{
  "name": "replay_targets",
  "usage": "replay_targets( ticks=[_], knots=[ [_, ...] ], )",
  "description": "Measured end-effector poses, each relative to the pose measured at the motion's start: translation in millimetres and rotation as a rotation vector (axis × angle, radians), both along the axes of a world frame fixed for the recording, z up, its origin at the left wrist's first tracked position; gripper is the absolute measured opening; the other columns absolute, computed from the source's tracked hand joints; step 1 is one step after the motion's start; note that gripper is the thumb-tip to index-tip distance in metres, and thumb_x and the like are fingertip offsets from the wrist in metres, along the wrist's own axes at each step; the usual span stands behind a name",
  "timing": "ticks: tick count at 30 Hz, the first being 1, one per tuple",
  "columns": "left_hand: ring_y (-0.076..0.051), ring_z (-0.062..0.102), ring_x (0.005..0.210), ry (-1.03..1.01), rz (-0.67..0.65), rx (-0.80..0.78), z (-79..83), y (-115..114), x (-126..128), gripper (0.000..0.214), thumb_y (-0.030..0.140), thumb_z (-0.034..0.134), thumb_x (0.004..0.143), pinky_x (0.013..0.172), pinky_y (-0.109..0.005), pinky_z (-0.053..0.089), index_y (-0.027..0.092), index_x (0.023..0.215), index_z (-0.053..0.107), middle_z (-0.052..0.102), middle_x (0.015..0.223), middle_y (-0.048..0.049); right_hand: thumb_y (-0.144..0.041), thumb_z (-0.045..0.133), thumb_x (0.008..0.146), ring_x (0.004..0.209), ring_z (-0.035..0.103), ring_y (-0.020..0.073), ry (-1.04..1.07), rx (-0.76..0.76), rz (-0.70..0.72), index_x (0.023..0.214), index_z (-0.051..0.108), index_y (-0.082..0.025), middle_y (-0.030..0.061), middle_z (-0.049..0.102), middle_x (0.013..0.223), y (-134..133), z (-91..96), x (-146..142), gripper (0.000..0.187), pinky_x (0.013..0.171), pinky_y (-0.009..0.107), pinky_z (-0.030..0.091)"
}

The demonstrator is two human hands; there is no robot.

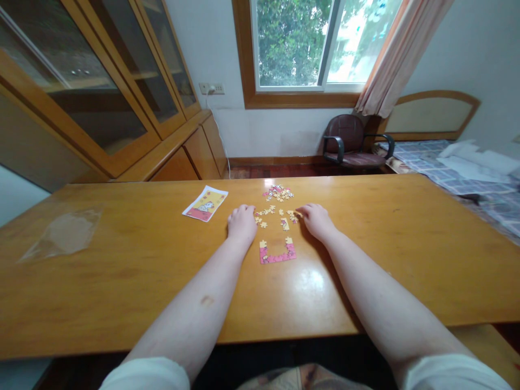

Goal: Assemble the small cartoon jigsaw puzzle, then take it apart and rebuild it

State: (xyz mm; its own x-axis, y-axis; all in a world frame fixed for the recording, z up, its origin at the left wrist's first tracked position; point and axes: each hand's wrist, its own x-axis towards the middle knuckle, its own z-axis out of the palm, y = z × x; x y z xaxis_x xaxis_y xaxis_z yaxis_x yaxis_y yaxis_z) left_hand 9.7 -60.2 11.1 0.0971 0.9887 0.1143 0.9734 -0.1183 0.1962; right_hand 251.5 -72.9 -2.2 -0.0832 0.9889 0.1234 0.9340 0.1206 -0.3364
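Note:
A partly joined jigsaw frame (277,253), pink and yellow, lies on the wooden table (122,260) between my forearms. Loose yellow pieces (268,211) are scattered just beyond it, and a small heap of pieces (278,192) sits farther back. My left hand (241,222) rests knuckles-up on the table with fingers curled, its fingertips at the loose pieces. My right hand (315,219) reaches left, its fingertips pinched on a yellow piece (296,214). A picture card (205,203) lies flat to the left of my left hand.
A crumpled clear plastic bag (65,233) lies at the table's left. Glass-door wooden cabinets (101,92) stand along the left wall. A dark armchair (352,142) is beyond the table under the window, and a bed (467,173) with papers at the right.

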Motion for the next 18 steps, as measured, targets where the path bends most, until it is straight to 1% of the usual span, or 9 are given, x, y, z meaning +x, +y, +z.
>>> replay_targets(
  ticks=[2, 3, 7, 9, 10, 12, 14, 16, 18],
  knots=[
    [-0.029, 0.053, 0.107, -0.018, -0.026, 0.005, -1.6, 0.3, 1.2, 0.044, 0.01, 0.04, 0.084, 0.09, -0.044, 0.043, 0.025, 0.12, 0.06, 0.059, 0.119, -0.0104, -0.02, 0.046, 0.091, 0.105, 0.051, 0.0213, -0.01, 0.011, 0.092, 0.111, 0.069, -0.027, 0.0052, 0.065, 0.115, -1.4, 0.2, -3.5, 0.031, 0.092, 0.032, 0.036],
    [-0.028, 0.053, 0.107, -0.028, -0.043, 0.012, -2.5, 0.4, 2.0, 0.043, 0.01, 0.041, 0.084, 0.092, -0.043, 0.042, 0.026, 0.119, 0.06, 0.059, 0.119, -0.0095, -0.022, 0.047, 0.091, 0.104, 0.051, 0.0214, -0.023, 0.016, 0.114, 0.11, 0.069, -0.027, 0.0051, 0.065, 0.115, -1.9, 0.3, -5.0, 0.03, 0.092, 0.033, 0.036],
    [-0.026, 0.052, 0.109, -0.064, -0.099, 0.042, -3.5, -0.2, 5.4, 0.037, 0.016, 0.044, 0.086, 0.096, -0.041, 0.041, 0.028, 0.115, 0.063, 0.06, 0.118, -0.0068, -0.031, 0.057, 0.087, 0.099, 0.052, 0.0221, -0.067, 0.018, 0.072, 0.099, 0.073, -0.025, 0.0063, 0.066, 0.107, -2.1, 1.5, -6.9, 0.021, 0.089, 0.033, 0.036],
    [-0.026, 0.053, 0.108, -0.085, -0.13, 0.058, -2.1, -1.4, 7.5, 0.034, 0.018, 0.045, 0.087, 0.096, -0.041, 0.041, 0.026, 0.113, 0.064, 0.061, 0.117, -0.0068, -0.033, 0.059, 0.086, 0.097, 0.053, 0.0215, -0.063, 0.018, 0.054, 0.096, 0.073, -0.024, 0.0063, 0.067, 0.103, -1.6, 2.4, -6.1, 0.021, 0.088, 0.032, 0.037],
    [-0.025, 0.053, 0.107, -0.099, -0.166, 0.063, -1.3, -2.4, 8.7, 0.033, 0.018, 0.045, 0.087, 0.096, -0.041, 0.041, 0.026, 0.112, 0.065, 0.062, 0.117, -0.0066, -0.034, 0.059, 0.085, 0.096, 0.053, 0.0212, -0.058, 0.019, 0.056, 0.097, 0.073, -0.023, 0.0061, 0.067, 0.103, -1.4, 2.9, -5.6, 0.021, 0.087, 0.031, 0.037],
    [-0.023, 0.054, 0.108, -0.13, -0.289, 0.052, 0.3, -5.2, 11.4, 0.032, 0.018, 0.045, 0.088, 0.097, -0.039, 0.041, 0.026, 0.111, 0.065, 0.063, 0.116, -0.0052, -0.034, 0.059, 0.085, 0.095, 0.054, 0.0206, -0.055, 0.018, 0.079, 0.097, 0.072, -0.023, 0.0055, 0.068, 0.102, -1.4, 4.2, -5.0, 0.021, 0.086, 0.03, 0.037],
    [-0.022, 0.051, 0.114, -0.15, -0.449, 0.009, 1.5, -9.0, 14.2, 0.032, 0.019, 0.046, 0.089, 0.102, -0.039, 0.038, 0.028, 0.113, 0.065, 0.061, 0.123, -0.0029, -0.034, 0.06, 0.084, 0.093, 0.055, 0.0203, -0.068, 0.003, 0.096, 0.096, 0.072, -0.023, 0.0054, 0.068, 0.1, -2.2, 6.0, -4.8, 0.02, 0.085, 0.03, 0.037],
    [-0.022, 0.045, 0.123, -0.143, -0.583, -0.042, 2.3, -13.2, 16.4, 0.034, 0.022, 0.048, 0.088, 0.106, -0.042, 0.034, 0.032, 0.117, 0.063, 0.053, 0.135, -0.0015, -0.033, 0.059, 0.084, 0.093, 0.055, 0.0209, -0.089, 0.0, 0.064, 0.093, 0.072, -0.023, 0.0056, 0.068, 0.098, -3.5, 8.1, -4.7, 0.019, 0.084, 0.031, 0.037],
    [-0.025, 0.04, 0.129, -0.115, -0.656, -0.08, 2.6, -16.7, 17.5, 0.035, 0.027, 0.051, 0.088, 0.109, -0.047, 0.029, 0.034, 0.121, 0.061, 0.044, 0.144, -0.0016, -0.03, 0.056, 0.085, 0.094, 0.056, 0.0221, -0.104, 0.009, -0.01, 0.091, 0.072, -0.023, 0.0063, 0.068, 0.098, -4.9, 10.1, -4.7, 0.019, 0.084, 0.032, 0.038]
  ],
)
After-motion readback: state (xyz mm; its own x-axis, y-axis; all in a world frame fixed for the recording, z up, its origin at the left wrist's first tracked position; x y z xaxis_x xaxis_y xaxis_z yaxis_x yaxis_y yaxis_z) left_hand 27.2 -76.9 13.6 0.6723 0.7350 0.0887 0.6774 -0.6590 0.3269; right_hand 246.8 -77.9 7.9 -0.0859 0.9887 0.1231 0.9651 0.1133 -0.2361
